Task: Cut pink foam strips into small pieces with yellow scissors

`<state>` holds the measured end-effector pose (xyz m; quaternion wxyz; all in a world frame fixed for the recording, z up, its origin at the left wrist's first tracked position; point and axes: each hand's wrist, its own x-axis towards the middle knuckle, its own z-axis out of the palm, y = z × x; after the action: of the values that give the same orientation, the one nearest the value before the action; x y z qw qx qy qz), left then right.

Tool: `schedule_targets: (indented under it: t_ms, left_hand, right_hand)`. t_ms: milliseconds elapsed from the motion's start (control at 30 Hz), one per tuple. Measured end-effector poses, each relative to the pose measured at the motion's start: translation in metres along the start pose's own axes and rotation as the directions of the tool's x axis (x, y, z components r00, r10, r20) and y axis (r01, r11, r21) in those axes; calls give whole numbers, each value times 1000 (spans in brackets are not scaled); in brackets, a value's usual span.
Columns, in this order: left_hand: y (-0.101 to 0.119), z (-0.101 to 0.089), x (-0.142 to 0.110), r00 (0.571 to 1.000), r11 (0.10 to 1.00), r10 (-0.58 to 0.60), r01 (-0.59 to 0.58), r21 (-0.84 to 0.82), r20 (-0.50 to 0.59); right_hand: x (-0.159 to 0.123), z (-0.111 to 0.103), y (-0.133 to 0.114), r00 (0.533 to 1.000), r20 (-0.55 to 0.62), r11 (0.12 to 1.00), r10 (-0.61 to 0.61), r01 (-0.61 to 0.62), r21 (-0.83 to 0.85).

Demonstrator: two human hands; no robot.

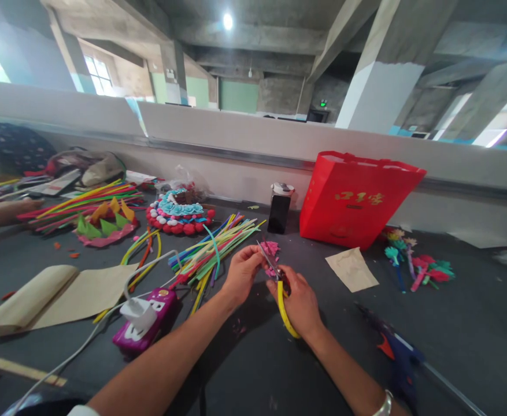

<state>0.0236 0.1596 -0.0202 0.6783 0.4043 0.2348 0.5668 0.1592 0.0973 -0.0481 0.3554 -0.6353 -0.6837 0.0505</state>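
Fingers of the left hand are pinched together right by the blades, but whatever's in that pinch is too small for me to make out. The right hand has its fingers wrapped round the scissors, blades angled up and away, with a yellow curve hanging off the handle side. Scissors are just above the counter, in front of the wearer, next to a little heap of pink clippings.

Looks like fine snipping to me, so I'd keep the left fingertips off the cutting line, make short cuts with the blade tips, and let bits drop onto that heap so they don't scatter.

Going outward: a bundle of colourful pipe cleaners sits to the left, plus a purple power strip. Behind are a phone and a red gift bag. Over on the right there's a glue gun, so I'd mind that forearm around its nozzle.
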Motion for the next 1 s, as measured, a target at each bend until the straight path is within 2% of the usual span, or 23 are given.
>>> schedule_targets:
  t_ms: [467,833,1000]
  left_hand:
    - [-5,3,-3,999,1000,-7,7,-24,-36]
    - [-4,5,-4,999,999,-11,9,-36,-43]
    - [-3,6,-5,999,1000,-1,0,-27,-40]
  right_hand:
    - [0,3,-1,1000,18,1000,13,-13,8]
    - [-2,6,0,1000,1,996,-3,3,84]
    - [-2,4,-2,1000,-2,999,3,-2,32]
